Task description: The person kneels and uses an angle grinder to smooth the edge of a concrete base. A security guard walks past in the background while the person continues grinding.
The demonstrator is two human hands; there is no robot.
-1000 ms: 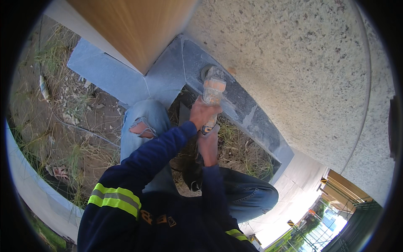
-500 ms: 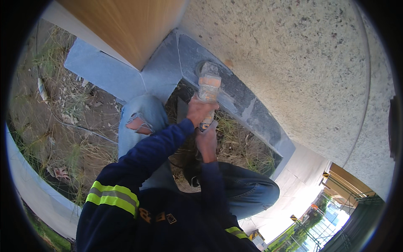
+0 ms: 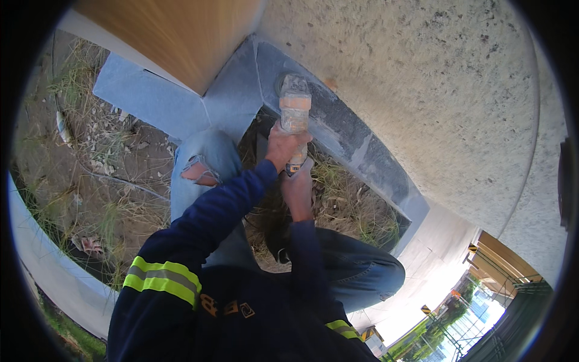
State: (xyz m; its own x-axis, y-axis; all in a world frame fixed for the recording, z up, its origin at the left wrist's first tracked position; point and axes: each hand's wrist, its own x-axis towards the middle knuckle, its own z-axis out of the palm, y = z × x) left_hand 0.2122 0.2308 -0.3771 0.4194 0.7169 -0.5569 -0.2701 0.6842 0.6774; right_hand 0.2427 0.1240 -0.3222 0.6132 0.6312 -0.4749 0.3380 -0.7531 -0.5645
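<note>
A dusty angle grinder point(image 3: 295, 99) has its round head against the dark grey stone border point(image 3: 356, 139) at the foot of the speckled wall. My left hand point(image 3: 283, 145) is wrapped round the middle of the grinder's body, with the left arm reaching across from lower left. Below it, my right hand point(image 3: 297, 190) grips the rear of the same tool. Part of the disc is hidden by the tool's head. My left knee point(image 3: 211, 151), in ripped jeans, lies just left of my hands.
A wooden panel point(image 3: 157, 33) meets the speckled wall point(image 3: 422, 84) above a pale grey slab point(image 3: 145, 96). Dry grass, soil and rubble point(image 3: 102, 181) lie to the left, with a cable across them. Scaffolding point(image 3: 470, 326) shows at lower right.
The grinder and both hands have moved slightly away from me, up along the dark stone toward the inner corner. The grip of both hands looks the same. The view has shifted slightly.
</note>
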